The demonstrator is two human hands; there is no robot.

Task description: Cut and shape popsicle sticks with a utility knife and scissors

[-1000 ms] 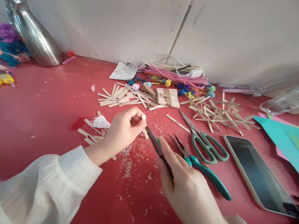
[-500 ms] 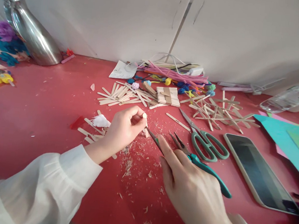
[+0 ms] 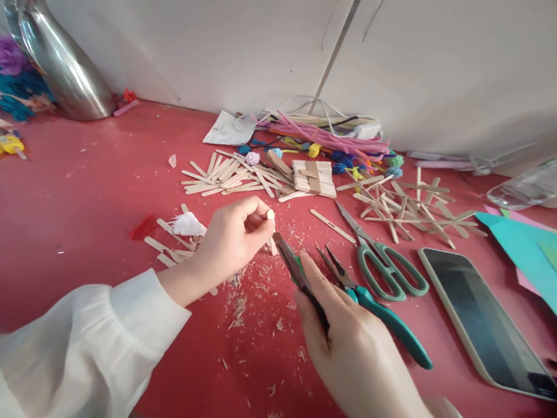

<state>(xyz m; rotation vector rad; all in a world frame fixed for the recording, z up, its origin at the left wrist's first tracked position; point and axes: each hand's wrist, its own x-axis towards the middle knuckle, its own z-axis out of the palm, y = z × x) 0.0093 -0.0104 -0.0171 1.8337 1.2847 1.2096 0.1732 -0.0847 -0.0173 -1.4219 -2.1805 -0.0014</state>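
Craft stick (image 3: 273, 244), slim and pale, sits pinched between thumb and fingers of the left hand (image 3: 227, 243), mid-view, beside the tip of what looks like a craft knife (image 3: 290, 262); whether they touch is unclear. The right hand (image 3: 358, 345) is closed around that tool. The stick should be feather-light, stiff, dry rather than slippery, and prone to splitting along its grain; best gripped by its flat faces, away from the blade. Wood shavings (image 3: 236, 315) litter the red tabletop (image 3: 81, 213) at seven o'clock from it. Scissors (image 3: 392, 272) lie at three o'clock, pliers (image 3: 391, 319) at four, a steel jug (image 3: 68, 64) at ten, with a pale wall (image 3: 203, 26) at twelve.
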